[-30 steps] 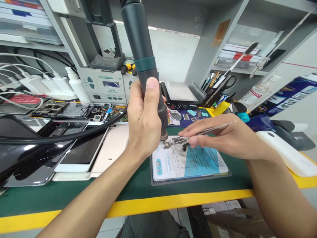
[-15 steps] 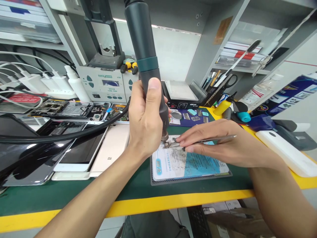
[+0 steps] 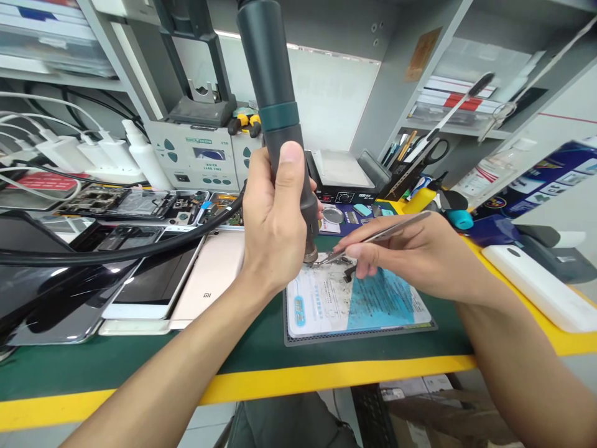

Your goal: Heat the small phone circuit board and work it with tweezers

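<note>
tweezers (image 3: 387, 229) tilted up, nozzle tip (image 3: 310, 256) hidden

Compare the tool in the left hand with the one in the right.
The hot-air handle is thick, dark green and upright; the tweezers are thin, silvery and nearly level. The left hand wraps the handle; the right hand pinches the tweezers. Both tips meet at the small board.

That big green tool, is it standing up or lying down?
Standing up. The left hand holds the green tool nearly upright, its metal tip pointing down at the small circuit board.
</note>
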A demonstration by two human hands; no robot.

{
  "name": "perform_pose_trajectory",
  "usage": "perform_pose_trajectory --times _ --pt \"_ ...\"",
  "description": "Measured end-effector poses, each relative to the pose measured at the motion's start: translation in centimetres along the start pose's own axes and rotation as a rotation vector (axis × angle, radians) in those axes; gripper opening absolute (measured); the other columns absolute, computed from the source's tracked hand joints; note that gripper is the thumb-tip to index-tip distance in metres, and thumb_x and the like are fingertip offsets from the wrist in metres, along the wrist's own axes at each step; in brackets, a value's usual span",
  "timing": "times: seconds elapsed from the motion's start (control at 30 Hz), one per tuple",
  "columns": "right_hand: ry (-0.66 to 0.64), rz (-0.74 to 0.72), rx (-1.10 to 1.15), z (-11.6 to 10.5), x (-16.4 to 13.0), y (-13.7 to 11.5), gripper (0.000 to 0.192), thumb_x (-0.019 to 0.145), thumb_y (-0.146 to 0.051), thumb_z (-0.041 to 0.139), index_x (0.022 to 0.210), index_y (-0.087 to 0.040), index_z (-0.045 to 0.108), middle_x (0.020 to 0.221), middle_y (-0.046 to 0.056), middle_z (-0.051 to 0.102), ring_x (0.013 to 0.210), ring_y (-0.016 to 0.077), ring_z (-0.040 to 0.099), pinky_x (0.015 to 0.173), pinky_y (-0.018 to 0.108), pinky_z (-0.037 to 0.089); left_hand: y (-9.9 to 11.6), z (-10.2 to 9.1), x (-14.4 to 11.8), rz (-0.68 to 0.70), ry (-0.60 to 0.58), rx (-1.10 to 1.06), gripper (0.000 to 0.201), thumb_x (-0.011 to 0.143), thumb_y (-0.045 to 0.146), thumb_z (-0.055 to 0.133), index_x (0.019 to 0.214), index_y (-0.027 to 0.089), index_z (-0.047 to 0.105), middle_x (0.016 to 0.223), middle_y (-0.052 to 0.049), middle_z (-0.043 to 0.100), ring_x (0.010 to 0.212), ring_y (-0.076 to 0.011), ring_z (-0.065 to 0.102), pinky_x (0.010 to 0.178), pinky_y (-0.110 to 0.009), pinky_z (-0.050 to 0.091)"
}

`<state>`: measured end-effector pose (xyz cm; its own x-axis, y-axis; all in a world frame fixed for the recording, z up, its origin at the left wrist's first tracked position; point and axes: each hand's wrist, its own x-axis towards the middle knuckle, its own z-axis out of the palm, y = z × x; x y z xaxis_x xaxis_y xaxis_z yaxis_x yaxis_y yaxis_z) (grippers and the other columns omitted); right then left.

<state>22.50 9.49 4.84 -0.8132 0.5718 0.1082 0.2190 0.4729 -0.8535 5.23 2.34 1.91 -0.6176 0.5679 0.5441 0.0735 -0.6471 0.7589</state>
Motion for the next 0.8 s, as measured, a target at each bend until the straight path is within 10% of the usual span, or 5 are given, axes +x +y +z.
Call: perform_pose_trajectory --times 0.33,0.8 --pt "-0.019 0.312 0.468 -1.3 1.4 0.9 0.025 0.076 -0.036 0.089 0.083 -0.014 0.079 0.066 0.007 0.075 0.044 0.0156 0.067 0.043 0.022 0.057 0.4 -0.2 1.1 0.036 0.088 -0.085 0.044 0.09 0.066 0.062 0.092 0.023 0.051 0.07 0.001 0.056 0.049 -0.0164 0.059 0.039 -0.03 0.049" --pt "-0.041 0.366 0.532 -1.6 1.4 0.9 0.026 0.071 -0.034 0.092 0.081 -0.013 0.08 0.076 0.008 0.079 0.043 0.015 0.067 0.042 0.021 0.057 0.2 -0.2 1.1 0.036 0.078 -0.101 0.046 0.087 0.068 0.062 0.087 0.024 0.05 0.07 0.001 0.056 0.049 -0.0165 0.058 0.039 -0.031 0.049"
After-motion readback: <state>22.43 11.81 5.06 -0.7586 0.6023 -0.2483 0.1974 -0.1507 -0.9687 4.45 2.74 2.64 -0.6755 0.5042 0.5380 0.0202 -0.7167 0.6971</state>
